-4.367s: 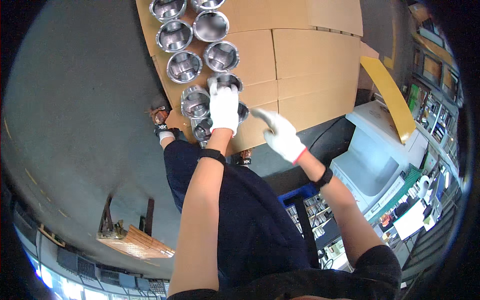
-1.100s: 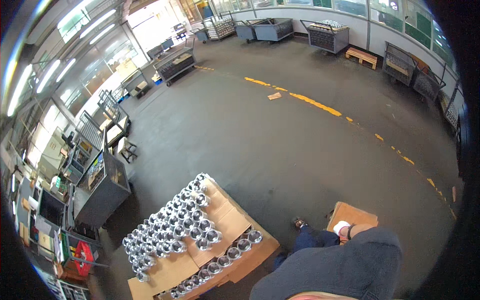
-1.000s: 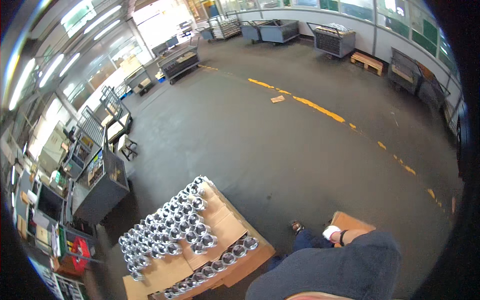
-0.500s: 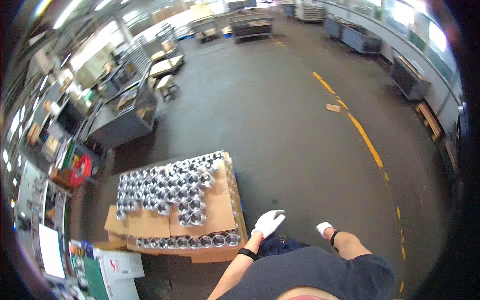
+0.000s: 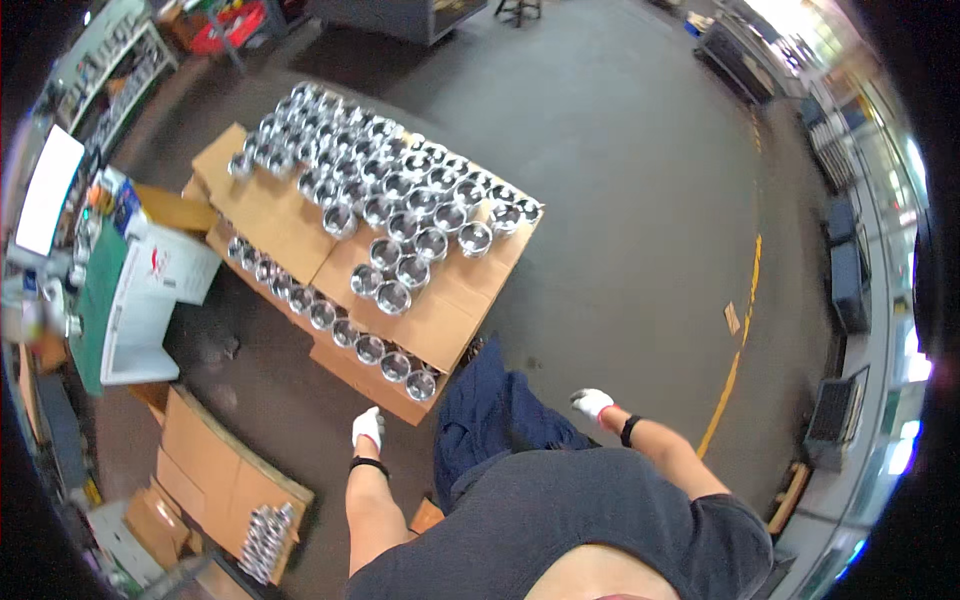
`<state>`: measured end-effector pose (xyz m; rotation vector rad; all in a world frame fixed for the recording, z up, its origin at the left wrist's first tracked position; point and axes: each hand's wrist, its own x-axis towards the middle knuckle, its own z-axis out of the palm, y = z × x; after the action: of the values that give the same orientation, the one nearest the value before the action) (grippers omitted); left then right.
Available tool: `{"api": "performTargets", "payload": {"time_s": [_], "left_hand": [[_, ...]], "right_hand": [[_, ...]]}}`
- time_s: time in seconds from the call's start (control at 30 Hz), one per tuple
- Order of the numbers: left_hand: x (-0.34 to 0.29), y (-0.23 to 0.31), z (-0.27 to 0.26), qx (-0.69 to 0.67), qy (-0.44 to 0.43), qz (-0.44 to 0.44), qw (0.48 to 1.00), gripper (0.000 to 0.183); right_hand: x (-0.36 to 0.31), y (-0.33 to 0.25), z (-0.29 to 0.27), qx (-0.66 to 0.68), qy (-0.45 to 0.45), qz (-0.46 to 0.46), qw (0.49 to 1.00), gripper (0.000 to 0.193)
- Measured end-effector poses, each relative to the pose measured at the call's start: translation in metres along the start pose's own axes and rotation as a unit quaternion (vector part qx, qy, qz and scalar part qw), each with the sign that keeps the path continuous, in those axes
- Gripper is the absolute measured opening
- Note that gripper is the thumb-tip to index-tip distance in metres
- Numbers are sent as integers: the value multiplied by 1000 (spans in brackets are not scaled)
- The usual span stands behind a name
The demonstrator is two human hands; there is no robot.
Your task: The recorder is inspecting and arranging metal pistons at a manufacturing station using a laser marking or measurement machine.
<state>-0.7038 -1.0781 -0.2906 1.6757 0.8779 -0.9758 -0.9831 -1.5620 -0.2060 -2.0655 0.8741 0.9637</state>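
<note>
My left hand, in a white glove, hangs just off the near edge of a cardboard-covered stack. It touches nothing that I can see, and its fingers look loosely extended. To the right of my dark blue trousers, my right hand hangs over the floor in a white glove with grey fingertips. Its fingers are slightly bent and somewhat apart, with nothing visible in them. Shiny round metal cups or rings stand in rows on the cardboard. A lower row of the same metal parts shows along the stack's near side.
At the lower left, a second cardboard-covered stack bears a cluster of metal parts. A white board or box and a bright screen are at the left. A yellow line runs along the floor at the right, beside grey bins.
My view has turned left and come nearer the stack, which now lies more in the middle. The second stack at the lower left has come into view. Both hands remain without anything visible in them.
</note>
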Motion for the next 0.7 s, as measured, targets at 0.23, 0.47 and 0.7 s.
{"api": "performTargets", "payload": {"time_s": [0.23, 0.47, 0.7], "left_hand": [[-13, -42, 22, -119, 50, -91, 987, 26], [-56, 32, 180, -127, -75, 48, 988, 38], [-76, 50, 231, -75, 1, 32, 997, 36]], "right_hand": [[110, -158, -187, -282, 46, -36, 958, 50], [262, -277, -274, -441, 191, -260, 838, 55], [357, -377, -303, -670, 7, -463, 580, 71]]}}
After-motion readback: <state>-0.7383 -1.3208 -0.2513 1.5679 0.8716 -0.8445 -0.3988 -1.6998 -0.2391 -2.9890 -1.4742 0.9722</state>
